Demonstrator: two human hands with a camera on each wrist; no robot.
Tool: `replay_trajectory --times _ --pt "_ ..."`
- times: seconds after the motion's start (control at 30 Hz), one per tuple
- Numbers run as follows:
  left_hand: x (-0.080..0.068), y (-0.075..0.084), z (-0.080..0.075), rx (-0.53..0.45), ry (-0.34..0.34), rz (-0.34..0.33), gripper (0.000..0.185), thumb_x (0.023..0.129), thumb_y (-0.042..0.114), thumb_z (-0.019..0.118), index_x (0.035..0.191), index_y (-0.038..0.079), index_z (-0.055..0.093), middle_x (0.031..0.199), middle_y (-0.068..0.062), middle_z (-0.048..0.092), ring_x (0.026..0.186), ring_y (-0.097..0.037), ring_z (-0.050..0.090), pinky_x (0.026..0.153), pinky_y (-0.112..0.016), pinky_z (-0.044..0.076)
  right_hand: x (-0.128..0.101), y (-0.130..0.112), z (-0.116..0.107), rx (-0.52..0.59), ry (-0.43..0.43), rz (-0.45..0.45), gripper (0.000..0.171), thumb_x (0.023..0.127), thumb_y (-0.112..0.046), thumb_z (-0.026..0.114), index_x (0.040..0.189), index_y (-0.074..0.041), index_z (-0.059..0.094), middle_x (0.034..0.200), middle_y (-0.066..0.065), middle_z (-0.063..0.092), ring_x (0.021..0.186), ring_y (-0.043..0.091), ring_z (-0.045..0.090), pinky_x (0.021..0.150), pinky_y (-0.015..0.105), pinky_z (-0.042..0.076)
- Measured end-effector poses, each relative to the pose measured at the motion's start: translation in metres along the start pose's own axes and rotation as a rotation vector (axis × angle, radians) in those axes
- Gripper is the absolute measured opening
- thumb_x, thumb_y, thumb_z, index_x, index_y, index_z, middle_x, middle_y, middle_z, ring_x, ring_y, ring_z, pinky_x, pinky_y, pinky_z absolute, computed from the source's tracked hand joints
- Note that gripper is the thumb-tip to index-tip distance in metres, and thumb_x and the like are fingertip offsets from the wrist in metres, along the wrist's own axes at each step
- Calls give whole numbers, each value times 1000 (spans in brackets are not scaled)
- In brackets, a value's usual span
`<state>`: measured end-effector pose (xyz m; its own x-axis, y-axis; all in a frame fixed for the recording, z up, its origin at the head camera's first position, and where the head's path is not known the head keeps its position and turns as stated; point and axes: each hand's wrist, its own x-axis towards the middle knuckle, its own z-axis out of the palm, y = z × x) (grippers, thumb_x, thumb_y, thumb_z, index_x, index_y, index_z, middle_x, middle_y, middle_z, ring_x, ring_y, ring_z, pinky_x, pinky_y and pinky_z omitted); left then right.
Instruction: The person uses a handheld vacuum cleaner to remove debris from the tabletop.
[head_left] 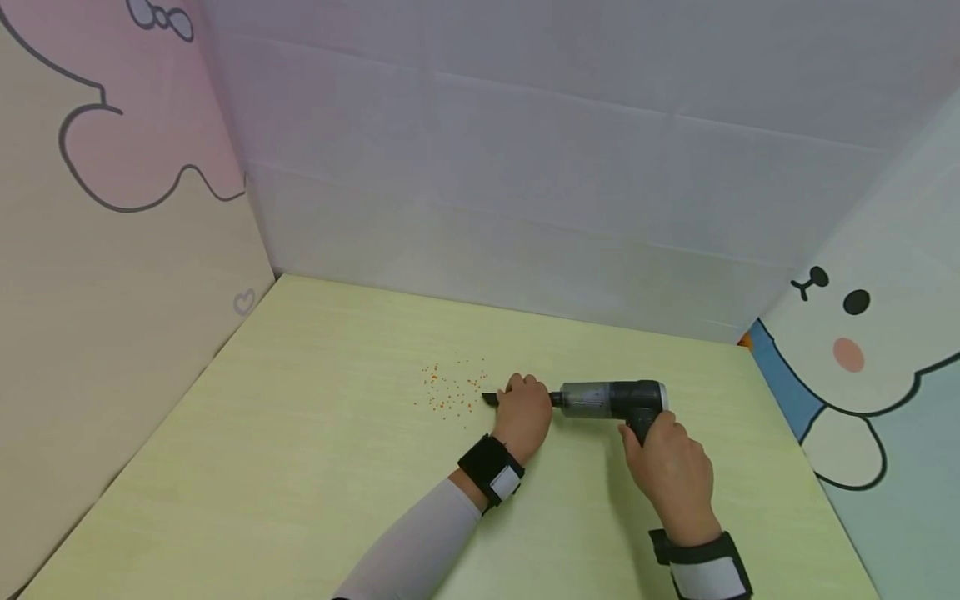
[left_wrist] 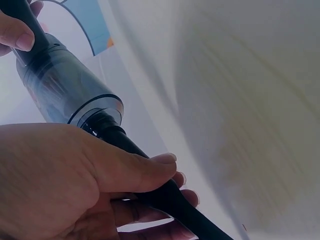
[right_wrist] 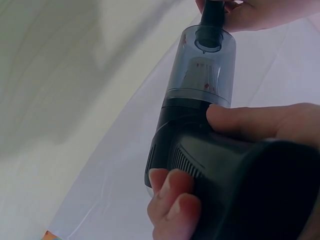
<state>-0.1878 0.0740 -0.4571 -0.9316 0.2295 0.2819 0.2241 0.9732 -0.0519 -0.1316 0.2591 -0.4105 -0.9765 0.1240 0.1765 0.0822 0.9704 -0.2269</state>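
A small handheld vacuum (head_left: 611, 401) with a dark body and a clear dust cup (right_wrist: 202, 67) lies level over the pale green table (head_left: 315, 467). My right hand (head_left: 671, 471) grips its handle (right_wrist: 240, 190). My left hand (head_left: 525, 412) holds the thin black nozzle (left_wrist: 170, 197), thumb over it and fingers curled beneath. The nozzle tip (head_left: 489, 400) points left, just short of several orange crumbs (head_left: 450, 390) scattered on the table.
White panels (head_left: 570, 167) close the back. A cartoon-printed wall (head_left: 112, 250) stands on the left and another with a bunny (head_left: 877, 350) on the right. Both wrists wear black straps (head_left: 491, 468).
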Motion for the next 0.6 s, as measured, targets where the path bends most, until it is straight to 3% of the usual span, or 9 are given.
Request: replay_trajectory --times 0.2,0.6 --pt "0 -1 -1 -17 -20 -10 14 98 17 66 94 6 73 89 -12 64 88 -27 63 80 -42 61 0 -2 0 -11 13 -17 50 92 -32 73 90 13 50 66 21 55 48 30 53 41 43 45" --pt "-5 -5 -3 5 18 -12 13 96 16 67 90 5 73 85 -12 62 84 -27 63 77 -42 62 -2 -4 1 -7 49 -61 49 91 -31 74 88 12 51 64 19 54 46 29 52 39 42 44"
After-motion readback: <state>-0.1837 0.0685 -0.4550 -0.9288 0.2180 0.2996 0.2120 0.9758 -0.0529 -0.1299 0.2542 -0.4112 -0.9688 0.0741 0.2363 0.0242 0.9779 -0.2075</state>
